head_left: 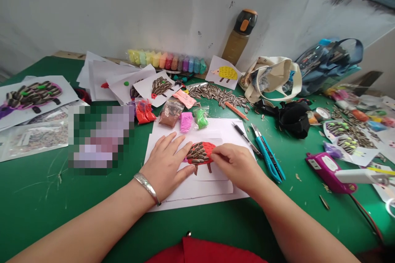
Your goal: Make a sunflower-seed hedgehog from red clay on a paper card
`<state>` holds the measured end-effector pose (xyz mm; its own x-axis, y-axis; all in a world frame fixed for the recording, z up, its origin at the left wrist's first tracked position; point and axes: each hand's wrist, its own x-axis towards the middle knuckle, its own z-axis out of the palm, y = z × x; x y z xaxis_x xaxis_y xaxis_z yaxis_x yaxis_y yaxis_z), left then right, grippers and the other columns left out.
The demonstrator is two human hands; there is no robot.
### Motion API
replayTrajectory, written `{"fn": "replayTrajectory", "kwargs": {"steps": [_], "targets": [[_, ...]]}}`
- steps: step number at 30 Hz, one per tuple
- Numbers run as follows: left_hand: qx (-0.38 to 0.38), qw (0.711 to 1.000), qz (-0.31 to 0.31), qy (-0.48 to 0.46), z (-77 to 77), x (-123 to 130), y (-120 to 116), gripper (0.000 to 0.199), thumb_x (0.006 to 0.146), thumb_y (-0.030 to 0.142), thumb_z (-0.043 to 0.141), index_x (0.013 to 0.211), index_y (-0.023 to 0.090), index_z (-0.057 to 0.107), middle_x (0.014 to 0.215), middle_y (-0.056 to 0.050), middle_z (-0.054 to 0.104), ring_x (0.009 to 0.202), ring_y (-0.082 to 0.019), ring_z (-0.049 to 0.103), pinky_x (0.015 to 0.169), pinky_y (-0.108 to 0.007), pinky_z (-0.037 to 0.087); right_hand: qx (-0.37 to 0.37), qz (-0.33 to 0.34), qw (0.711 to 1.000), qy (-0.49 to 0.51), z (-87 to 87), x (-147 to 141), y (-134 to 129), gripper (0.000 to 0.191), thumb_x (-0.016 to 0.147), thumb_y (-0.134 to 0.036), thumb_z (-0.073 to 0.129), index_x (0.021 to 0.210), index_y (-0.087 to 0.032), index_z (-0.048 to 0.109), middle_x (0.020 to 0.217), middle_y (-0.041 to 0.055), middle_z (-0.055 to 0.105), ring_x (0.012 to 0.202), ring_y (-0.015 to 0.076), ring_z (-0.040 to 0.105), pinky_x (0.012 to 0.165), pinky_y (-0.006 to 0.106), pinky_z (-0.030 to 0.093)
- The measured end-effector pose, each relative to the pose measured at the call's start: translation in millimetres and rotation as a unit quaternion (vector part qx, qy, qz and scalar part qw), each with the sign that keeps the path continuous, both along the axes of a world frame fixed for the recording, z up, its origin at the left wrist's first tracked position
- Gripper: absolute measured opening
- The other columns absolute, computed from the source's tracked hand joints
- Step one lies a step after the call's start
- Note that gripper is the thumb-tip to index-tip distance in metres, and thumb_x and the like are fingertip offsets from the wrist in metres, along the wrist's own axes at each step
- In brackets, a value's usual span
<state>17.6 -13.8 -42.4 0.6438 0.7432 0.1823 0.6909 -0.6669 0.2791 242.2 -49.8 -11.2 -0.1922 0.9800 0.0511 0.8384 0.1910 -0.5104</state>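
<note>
On white paper [179, 195] lies a hedgehog picture with a red clay body [210, 146], part of it covered in striped sunflower seeds [198, 153]. Two brown legs hang below the body. My left hand [168, 160], a silver bangle at its wrist, rests flat with fingers spread, its tips beside the picture's left end. The fingers of my right hand [236, 164] are pinched together at the right edge of the red clay; whatever is between them is hidden. Bags of brown clay [171, 114], pink clay [186, 122] and green clay [201, 118] sit just beyond the paper.
A pen [247, 137] and a blue utility knife [268, 154] lie right of the paper. Loose sunflower seeds [219, 93] are heaped behind, near a bottle [239, 39] and a cloth bag [268, 76]. Finished seed pictures [33, 94] are at left, a purple glue gun [331, 172] at right.
</note>
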Motion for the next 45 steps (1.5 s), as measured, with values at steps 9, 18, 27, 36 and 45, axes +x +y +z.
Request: {"fn": "replayTrajectory", "kwargs": {"steps": [9, 18, 27, 36, 45], "targets": [[-0.001, 1.000, 0.001, 0.005, 0.3, 0, 1, 0.052, 0.088, 0.043, 0.058, 0.131, 0.014, 0.057, 0.140, -0.018, 0.051, 0.134, -0.039, 0.036, 0.110, -0.060, 0.031, 0.037, -0.077, 0.957, -0.276, 29.1, 42, 94, 0.033, 0.091, -0.017, 0.039, 0.086, -0.022, 0.071, 0.087, 0.0053, 0.069, 0.081, 0.0194, 0.061, 0.065, 0.028, 0.037], [0.004, 1.000, 0.003, 0.002, -0.5, -1, -1, 0.052, 0.088, 0.043, 0.059, 0.132, 0.015, 0.057, 0.140, -0.016, 0.052, 0.133, -0.039, 0.038, 0.110, -0.059, 0.031, 0.029, -0.015, 0.931, -0.365, 5.4, 31, 153, 0.027, 0.073, -0.003, 0.054, 0.090, -0.015, 0.070, 0.097, 0.0154, 0.068, 0.099, 0.0302, 0.058, 0.079, 0.038, 0.038], [-0.002, 1.000, 0.004, 0.007, 0.8, 0, -1, 0.051, 0.088, 0.043, 0.058, 0.130, 0.015, 0.057, 0.141, -0.016, 0.050, 0.135, -0.039, 0.036, 0.111, -0.059, 0.030, 0.037, 0.016, 0.932, -0.360, -8.3, 34, 122, 0.026, 0.074, 0.001, 0.049, 0.086, -0.014, 0.066, 0.086, 0.0135, 0.064, 0.090, 0.0264, 0.059, 0.081, 0.035, 0.039], [0.001, 1.000, 0.002, 0.025, 0.4, 0, 1, 0.054, 0.089, 0.046, 0.056, 0.133, 0.014, 0.056, 0.142, -0.017, 0.050, 0.135, -0.039, 0.036, 0.111, -0.058, 0.030, 0.107, -0.055, 0.963, -0.240, 6.1, 38, 83, 0.035, 0.087, -0.003, 0.039, 0.104, -0.016, 0.066, 0.103, 0.0114, 0.065, 0.100, 0.0214, 0.060, 0.084, 0.031, 0.044], [-0.002, 1.000, -0.004, 0.019, 1.2, 1, 1, 0.057, 0.089, 0.048, 0.056, 0.132, 0.012, 0.057, 0.141, -0.019, 0.050, 0.134, -0.041, 0.037, 0.110, -0.060, 0.030, -0.043, -0.030, 0.985, 0.164, 12.8, 4, -7, 0.016, 0.086, -0.019, 0.057, 0.090, -0.025, 0.072, 0.082, -0.0028, 0.072, 0.074, 0.0139, 0.065, 0.070, 0.025, 0.048]]}}
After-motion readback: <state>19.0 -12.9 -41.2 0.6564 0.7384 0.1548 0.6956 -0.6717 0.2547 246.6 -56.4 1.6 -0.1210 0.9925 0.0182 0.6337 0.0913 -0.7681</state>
